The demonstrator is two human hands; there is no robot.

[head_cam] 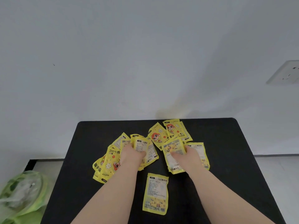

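Judging by the lone packet lying flat at the bench front, sorting looks barely begun: the left grip curls round a yellow packet atop the left heap, while the right grip pinches a second packet beside the right cluster, still scattered.
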